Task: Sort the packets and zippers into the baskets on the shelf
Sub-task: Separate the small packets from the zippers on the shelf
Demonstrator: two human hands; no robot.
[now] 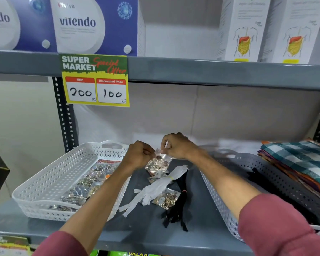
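My 2 hands pinch 1 clear packet above the grey shelf (pixel 201 215).
My left hand (pixel 139 156) and right hand (pixel 177 145) grip the crinkled packet (pixel 157 163) top; it hangs between 2 perforated baskets.

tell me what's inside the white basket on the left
The white basket holds a heap of clear packets of small shiny metal pieces, piled toward its right side. The left forearm covers part of the heap, so the count and anything underneath stay hidden.
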